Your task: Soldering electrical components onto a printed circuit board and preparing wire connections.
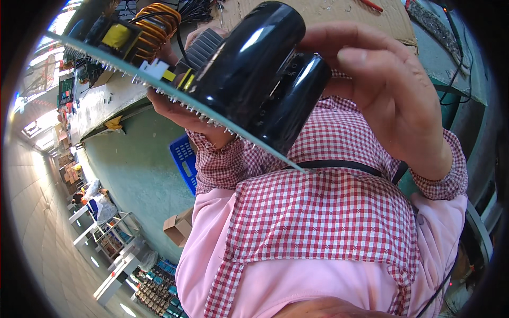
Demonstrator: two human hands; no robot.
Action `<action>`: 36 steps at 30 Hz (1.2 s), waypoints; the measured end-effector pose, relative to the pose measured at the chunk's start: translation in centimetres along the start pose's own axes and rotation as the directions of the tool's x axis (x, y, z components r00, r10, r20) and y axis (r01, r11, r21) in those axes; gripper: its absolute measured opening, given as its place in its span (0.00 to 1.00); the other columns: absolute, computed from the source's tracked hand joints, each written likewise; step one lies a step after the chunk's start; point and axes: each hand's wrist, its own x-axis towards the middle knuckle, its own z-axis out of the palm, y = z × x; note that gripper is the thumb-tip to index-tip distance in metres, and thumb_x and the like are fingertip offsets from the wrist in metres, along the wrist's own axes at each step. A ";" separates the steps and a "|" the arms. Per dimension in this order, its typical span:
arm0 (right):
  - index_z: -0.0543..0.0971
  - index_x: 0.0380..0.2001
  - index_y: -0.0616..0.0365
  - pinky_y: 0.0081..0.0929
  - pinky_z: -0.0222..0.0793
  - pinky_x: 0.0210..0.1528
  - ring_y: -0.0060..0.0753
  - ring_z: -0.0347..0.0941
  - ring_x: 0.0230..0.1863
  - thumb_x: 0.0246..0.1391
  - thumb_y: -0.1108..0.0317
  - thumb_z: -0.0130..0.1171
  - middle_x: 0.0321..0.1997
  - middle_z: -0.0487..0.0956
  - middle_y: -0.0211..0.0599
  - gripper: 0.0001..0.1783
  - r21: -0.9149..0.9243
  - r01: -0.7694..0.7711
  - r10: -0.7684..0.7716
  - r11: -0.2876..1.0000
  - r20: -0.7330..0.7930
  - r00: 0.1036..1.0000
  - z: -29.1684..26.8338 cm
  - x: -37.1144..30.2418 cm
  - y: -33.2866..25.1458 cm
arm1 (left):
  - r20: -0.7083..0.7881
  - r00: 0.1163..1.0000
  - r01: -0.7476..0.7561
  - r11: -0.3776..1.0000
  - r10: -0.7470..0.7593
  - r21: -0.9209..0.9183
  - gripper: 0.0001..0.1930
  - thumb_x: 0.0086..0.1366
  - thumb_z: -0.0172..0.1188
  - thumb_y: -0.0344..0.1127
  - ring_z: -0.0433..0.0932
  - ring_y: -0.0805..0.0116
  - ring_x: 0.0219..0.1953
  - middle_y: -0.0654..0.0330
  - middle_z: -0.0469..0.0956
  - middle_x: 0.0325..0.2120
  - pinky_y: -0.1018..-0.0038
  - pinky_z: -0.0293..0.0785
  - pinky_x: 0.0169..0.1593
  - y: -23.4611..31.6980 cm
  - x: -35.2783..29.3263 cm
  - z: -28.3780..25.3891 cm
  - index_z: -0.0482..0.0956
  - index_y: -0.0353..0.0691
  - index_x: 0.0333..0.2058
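Note:
A circuit board [180, 95] is held up close before me, tilted, its pin-studded underside facing down and left. My left hand [183, 114] is closed on it from behind, partly hidden by the board. Two glossy black cylinder capacitors stand out from it, a larger capacitor [246, 61] and a smaller capacitor [294, 100]. Beside them are a finned grey heat sink [204, 47], a copper coil [161, 24] and a yellow-wrapped transformer [116, 37]. My right hand [397, 93] curls around the free ends of the capacitors, its fingertips partly hidden behind them.
Brown cardboard [339, 16] covers part of the workbench, with a red-handled tool [371, 5] on it. Black cables [456, 37] hang at the right. A blue plastic basket [184, 161] and a cardboard box [179, 227] are below the bench edge at the left.

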 end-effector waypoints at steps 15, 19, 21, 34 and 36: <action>0.75 0.45 0.62 0.21 0.75 0.46 0.23 0.78 0.39 0.61 0.67 0.53 0.35 0.80 0.32 0.13 0.009 -0.072 0.072 0.997 -0.055 0.996 0.2 0.2 0.1 | 0.406 0.849 0.520 0.671 -0.338 -0.528 0.33 0.64 0.48 0.55 0.71 0.51 0.54 0.49 0.65 0.56 0.58 0.70 0.55 0.9 0.8 1.1 0.59 0.41 0.61; 0.75 0.48 0.61 0.23 0.74 0.48 0.27 0.78 0.43 0.60 0.67 0.55 0.39 0.80 0.37 0.15 -0.417 0.172 -0.227 0.892 -0.085 0.970 -1.0 1.3 -0.6 | 0.529 0.793 0.569 0.678 -0.302 -0.466 0.34 0.62 0.56 0.55 0.70 0.56 0.54 0.51 0.66 0.55 0.63 0.68 0.57 -0.5 1.5 0.5 0.61 0.41 0.60; 0.76 0.42 0.70 0.26 0.78 0.38 0.35 0.79 0.33 0.57 0.62 0.56 0.36 0.80 0.51 0.19 -0.614 0.455 -0.489 0.645 0.126 0.863 -1.4 2.3 -0.5 | 0.504 0.792 0.579 0.684 -0.344 -0.443 0.33 0.62 0.55 0.54 0.70 0.57 0.54 0.52 0.67 0.54 0.64 0.68 0.56 -0.9 1.4 -0.7 0.61 0.41 0.60; 0.77 0.41 0.70 0.26 0.77 0.37 0.35 0.79 0.32 0.58 0.61 0.56 0.36 0.80 0.51 0.19 -0.642 0.447 -0.286 0.623 0.345 0.894 -12.1 3.7 -2.3 | 0.045 0.710 0.667 0.651 -0.702 -0.363 0.25 0.68 0.47 0.47 0.75 0.66 0.48 0.57 0.70 0.51 0.73 0.75 0.47 -0.5 -3.3 -3.7 0.61 0.42 0.60; 0.77 0.41 0.70 0.26 0.77 0.36 0.35 0.79 0.32 0.58 0.61 0.56 0.36 0.80 0.51 0.20 -0.655 0.433 -0.222 0.619 0.382 0.897 -15.7 4.5 -2.7 | -0.052 0.668 0.676 0.634 -0.743 -0.376 0.24 0.69 0.45 0.46 0.76 0.68 0.47 0.57 0.71 0.51 0.74 0.76 0.45 -0.7 -4.7 -3.8 0.61 0.43 0.60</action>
